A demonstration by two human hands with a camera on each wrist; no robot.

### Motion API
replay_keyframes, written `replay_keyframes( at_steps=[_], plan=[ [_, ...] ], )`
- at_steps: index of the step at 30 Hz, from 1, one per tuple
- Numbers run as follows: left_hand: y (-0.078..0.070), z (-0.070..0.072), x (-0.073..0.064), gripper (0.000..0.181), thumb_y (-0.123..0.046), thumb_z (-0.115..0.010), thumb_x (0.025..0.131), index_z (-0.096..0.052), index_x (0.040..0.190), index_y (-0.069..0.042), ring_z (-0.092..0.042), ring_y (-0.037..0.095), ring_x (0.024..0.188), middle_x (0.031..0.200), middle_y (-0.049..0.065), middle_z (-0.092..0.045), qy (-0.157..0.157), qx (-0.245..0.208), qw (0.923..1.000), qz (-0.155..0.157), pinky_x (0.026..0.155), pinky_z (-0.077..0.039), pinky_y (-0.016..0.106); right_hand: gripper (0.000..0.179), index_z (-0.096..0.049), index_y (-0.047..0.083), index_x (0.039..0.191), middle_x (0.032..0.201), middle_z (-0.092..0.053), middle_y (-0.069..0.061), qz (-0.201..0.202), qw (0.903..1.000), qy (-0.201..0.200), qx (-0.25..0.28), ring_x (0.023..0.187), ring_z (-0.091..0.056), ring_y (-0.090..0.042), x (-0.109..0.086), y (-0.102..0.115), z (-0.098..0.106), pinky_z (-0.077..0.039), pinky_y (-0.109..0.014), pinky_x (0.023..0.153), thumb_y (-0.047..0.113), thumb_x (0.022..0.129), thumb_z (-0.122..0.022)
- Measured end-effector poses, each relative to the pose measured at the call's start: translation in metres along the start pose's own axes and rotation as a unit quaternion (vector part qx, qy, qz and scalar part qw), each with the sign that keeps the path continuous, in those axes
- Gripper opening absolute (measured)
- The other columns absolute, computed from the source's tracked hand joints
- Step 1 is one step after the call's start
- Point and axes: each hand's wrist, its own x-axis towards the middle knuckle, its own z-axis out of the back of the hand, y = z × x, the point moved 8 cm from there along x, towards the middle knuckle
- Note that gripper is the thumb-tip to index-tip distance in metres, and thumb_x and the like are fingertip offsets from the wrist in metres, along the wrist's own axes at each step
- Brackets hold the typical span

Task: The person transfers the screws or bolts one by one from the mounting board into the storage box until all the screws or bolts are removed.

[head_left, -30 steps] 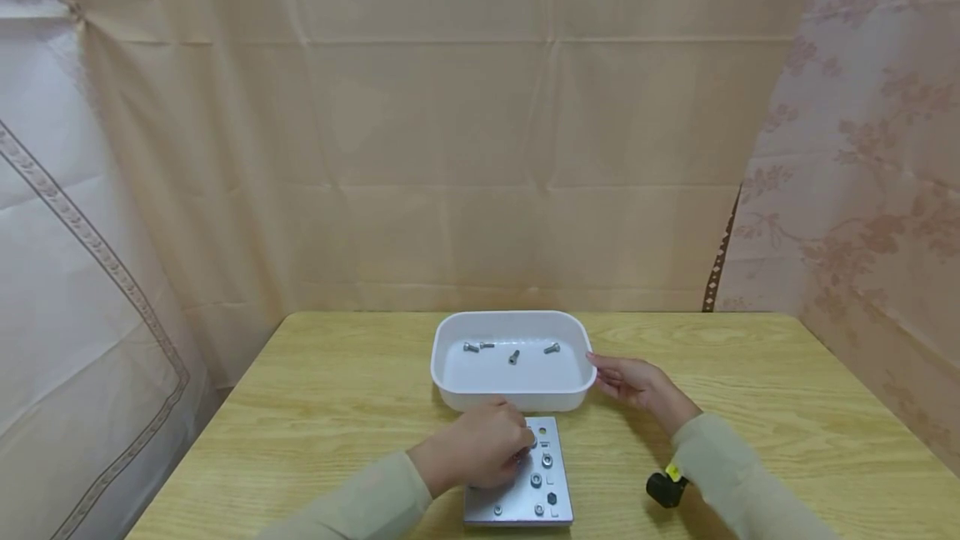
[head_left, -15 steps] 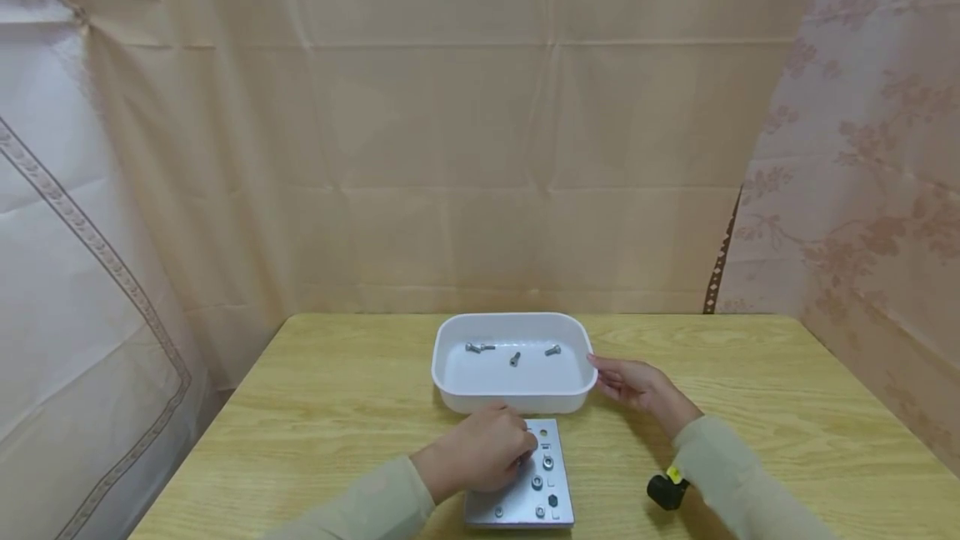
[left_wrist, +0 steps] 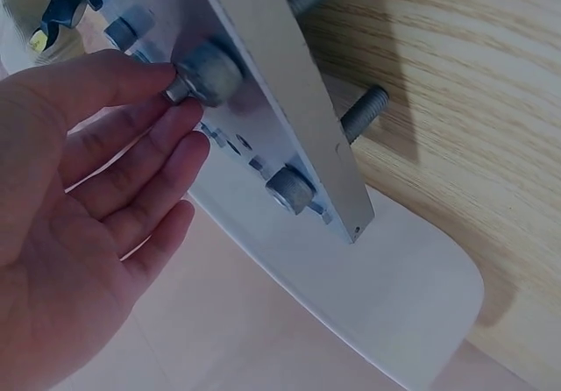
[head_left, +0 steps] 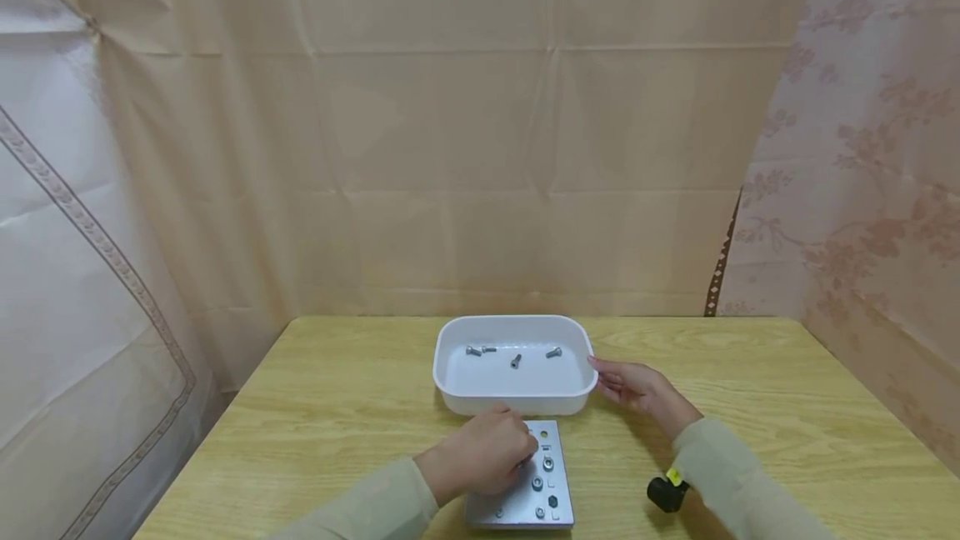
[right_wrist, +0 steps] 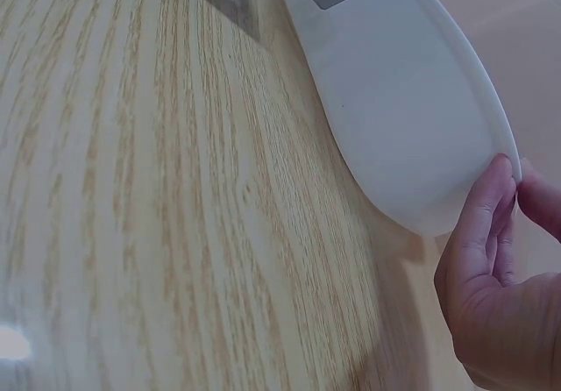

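My left hand (head_left: 491,450) is over a silver metal plate (head_left: 517,508) fitted with several socket-head bolts of different sizes. In the left wrist view, thumb and index finger pinch a small metal bolt (left_wrist: 178,89) right beside a larger bolt head (left_wrist: 210,72); the other fingers are loosely bent. Threaded bolt shanks (left_wrist: 364,115) stick out beneath the plate. My right hand (head_left: 637,386) pinches the right rim of a white tray (head_left: 517,404), thumb and fingers on either side of the wall. Inside that tray lie several loose bolts (head_left: 516,362).
Under everything is a wood-grain table (head_left: 360,373), its far edge close to a beige curtain (head_left: 420,148). Just behind the plate stands the tray. A black piece with a yellow tag (head_left: 666,493) shows beside the right sleeve (head_left: 742,473).
The head view has shifted very slightly. Left fingers stay at the same spot on the plate, and the right hand keeps its hold on the tray rim.
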Motion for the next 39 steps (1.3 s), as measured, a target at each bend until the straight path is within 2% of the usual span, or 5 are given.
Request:
replay_keyframes(
  at_steps=[4, 11, 20, 28, 39],
  plan=[
    [-0.0004, -0.0008, 0.0009, 0.003, -0.023, -0.069, 0.084, -0.068, 0.083, -0.026, -0.057, 0.002, 0.074, 0.077, -0.014, -0.068, 0.005, 0.001, 1.0, -0.003, 0.069, -0.038, 0.018, 0.017, -0.067, 0.015, 0.075, 0.074, -0.069, 0.004, 0.001, 1.0, -0.003, 0.003, 0.072, -0.063, -0.004, 0.0002, 0.0004, 0.0003, -0.054, -0.015, 0.07, 0.015, 0.091, -0.063],
    [0.0029, -0.0003, 0.0029, 0.003, -0.024, -0.07, 0.082, -0.067, 0.081, -0.023, -0.058, 0.002, 0.073, 0.075, -0.013, -0.067, -0.008, 0.003, 1.0, -0.002, 0.073, -0.042, 0.019, 0.017, -0.067, 0.015, 0.074, 0.073, -0.069, 0.004, 0.003, 1.0, 0.002, 0.004, 0.071, -0.063, -0.003, -0.0003, 0.0026, -0.0014, -0.054, -0.014, 0.07, 0.015, 0.091, -0.063],
    [0.0071, -0.005, 0.0016, 0.007, -0.024, -0.07, 0.083, -0.069, 0.09, -0.023, -0.059, 0.0, 0.075, 0.081, -0.013, -0.07, 0.017, -0.032, 0.9993, 0.013, 0.075, -0.041, 0.018, 0.019, -0.067, 0.015, 0.075, 0.074, -0.069, 0.004, 0.007, 1.0, 0.001, 0.003, 0.072, -0.063, -0.004, -0.0002, 0.0025, -0.0018, -0.054, -0.015, 0.07, 0.014, 0.093, -0.061],
    [0.0068, -0.0005, 0.0019, 0.005, -0.024, -0.071, 0.082, -0.069, 0.087, -0.023, -0.056, 0.001, 0.073, 0.076, -0.013, -0.065, -0.002, -0.023, 0.9997, 0.01, 0.076, -0.042, 0.018, 0.016, -0.067, 0.015, 0.076, 0.075, -0.069, 0.004, 0.003, 1.0, 0.001, 0.003, 0.073, -0.063, -0.004, -0.0012, 0.0023, -0.0007, -0.054, -0.015, 0.072, 0.016, 0.091, -0.064],
    [0.006, 0.0005, -0.0012, 0.004, -0.026, -0.069, 0.084, -0.069, 0.086, -0.022, -0.053, 0.001, 0.07, 0.073, -0.013, -0.063, -0.006, -0.016, 0.9998, 0.013, 0.072, -0.041, 0.018, 0.015, -0.067, 0.015, 0.076, 0.075, -0.069, 0.003, -0.001, 0.9999, -0.011, 0.003, 0.073, -0.063, -0.005, -0.0028, -0.0016, -0.0002, -0.054, -0.015, 0.071, 0.017, 0.091, -0.065]
  ],
)
